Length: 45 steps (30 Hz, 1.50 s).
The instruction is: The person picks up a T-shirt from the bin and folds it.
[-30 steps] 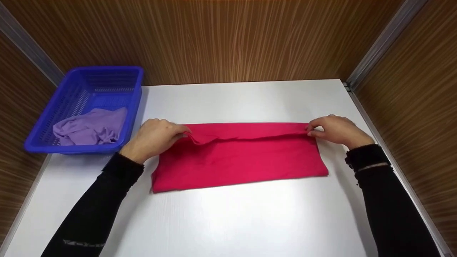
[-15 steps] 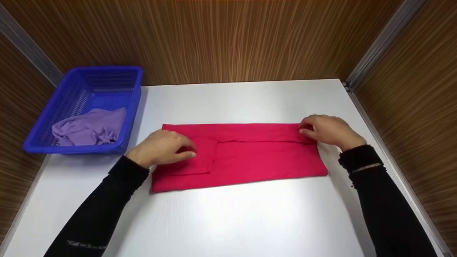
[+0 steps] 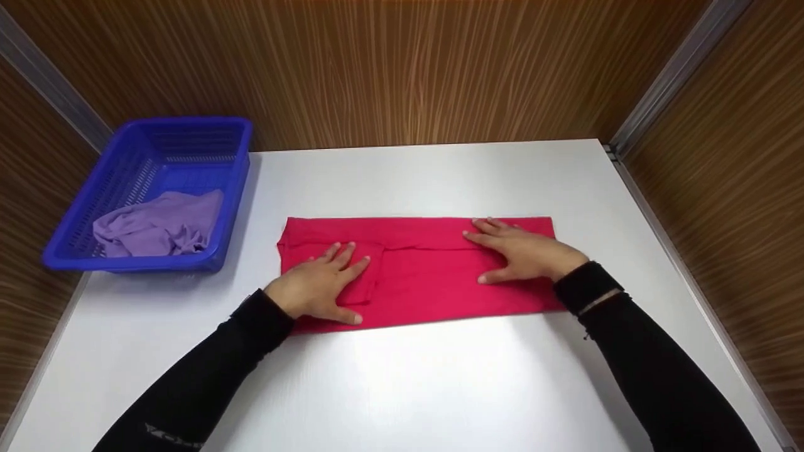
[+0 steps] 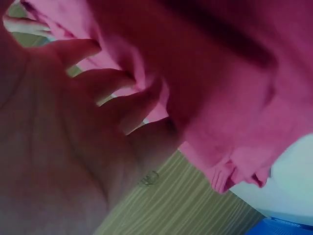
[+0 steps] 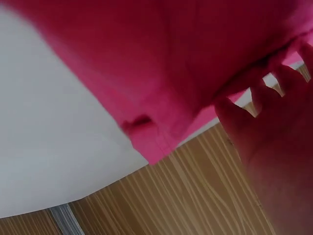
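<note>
A red-pink folded garment (image 3: 427,282) lies as a long flat strip across the white table. Its far edge is turned over in a narrow band, and a squarish flap sits on its left part. My left hand (image 3: 317,285) rests with spread fingers on that flap, thumb near the front edge. On the right part, my right hand (image 3: 524,251) lies with fingers spread, fingertips on the folded band. The left wrist view has the palm (image 4: 63,132) close to the pink cloth (image 4: 220,98). In the right wrist view, fingertips (image 5: 227,107) meet the cloth by a fold.
A blue plastic basket (image 3: 242,182) stands at the back left, with a crumpled lilac cloth (image 3: 163,223) inside. Wood-grain panels (image 3: 408,75) rise behind and to the sides of the white table (image 3: 427,182).
Both hands have let go of the far edge, which now lies folded over toward me. The left flap has dropped flat. The hands have moved inward and spread on the cloth.
</note>
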Motion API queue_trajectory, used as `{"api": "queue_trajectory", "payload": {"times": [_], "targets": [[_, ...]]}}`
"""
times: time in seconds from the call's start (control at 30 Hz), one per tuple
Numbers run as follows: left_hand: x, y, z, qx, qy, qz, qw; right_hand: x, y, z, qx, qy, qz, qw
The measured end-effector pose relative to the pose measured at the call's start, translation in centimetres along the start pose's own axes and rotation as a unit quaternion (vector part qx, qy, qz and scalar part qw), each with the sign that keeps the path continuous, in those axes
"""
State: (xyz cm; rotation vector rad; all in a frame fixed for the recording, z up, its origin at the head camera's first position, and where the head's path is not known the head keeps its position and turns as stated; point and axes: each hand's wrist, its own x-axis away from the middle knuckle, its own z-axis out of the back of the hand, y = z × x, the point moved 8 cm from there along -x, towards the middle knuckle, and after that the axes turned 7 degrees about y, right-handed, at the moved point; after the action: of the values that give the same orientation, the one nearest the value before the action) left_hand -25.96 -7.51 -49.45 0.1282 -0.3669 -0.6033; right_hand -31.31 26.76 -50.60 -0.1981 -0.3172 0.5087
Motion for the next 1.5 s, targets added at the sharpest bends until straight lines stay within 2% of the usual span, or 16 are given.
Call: {"api": "queue_trajectory", "payload": {"times": [0.13,0.37,0.57,0.77,0.93,1.03,1.13,1.23,1.3,1.4,1.5], "targets": [[-1.2,-0.9,0.1,0.004,-0.004,-0.012,0.9999,-0.5,0.3,-0.2,-0.009,-0.009,-0.020,1.000],[-4.4,-3.9,1.3,0.014,-0.009,-0.011,0.9998,-2.0,1.2,0.4,-0.011,-0.003,-0.036,0.999],[-6.3,-5.0,1.9,0.012,-0.017,-0.022,0.9995,-2.9,2.1,0.7,-0.020,0.006,-0.051,0.999],[-7.1,-6.2,2.4,0.018,-0.032,-0.020,0.9991,-1.8,1.0,0.1,-0.002,-0.004,-0.073,0.997],[-7.1,-7.9,3.8,-0.013,-0.004,0.022,0.9997,-0.4,-1.7,-0.5,-0.012,-0.019,-0.089,0.996],[-6.9,-8.3,4.4,-0.031,0.002,0.040,0.9987,0.2,-2.9,-0.6,-0.018,-0.031,-0.094,0.995],[-6.5,-7.9,4.6,-0.010,-0.014,0.058,0.9982,0.3,-3.3,-0.1,0.005,-0.019,-0.087,0.996],[-6.3,-6.2,4.6,0.028,-0.020,0.070,0.9969,-0.3,-3.4,1.0,0.048,0.018,-0.056,0.997],[-6.6,-4.6,4.5,0.053,-0.002,0.082,0.9952,-0.9,-3.6,1.5,0.068,0.036,-0.015,0.997],[-7.3,-1.7,3.9,0.071,0.035,0.096,0.9922,-2.2,-4.4,1.4,0.069,0.037,0.055,0.995],[-8.0,0.7,2.8,0.054,0.062,0.108,0.9908,-3.4,-5.0,0.8,0.065,0.017,0.097,0.993]]}}
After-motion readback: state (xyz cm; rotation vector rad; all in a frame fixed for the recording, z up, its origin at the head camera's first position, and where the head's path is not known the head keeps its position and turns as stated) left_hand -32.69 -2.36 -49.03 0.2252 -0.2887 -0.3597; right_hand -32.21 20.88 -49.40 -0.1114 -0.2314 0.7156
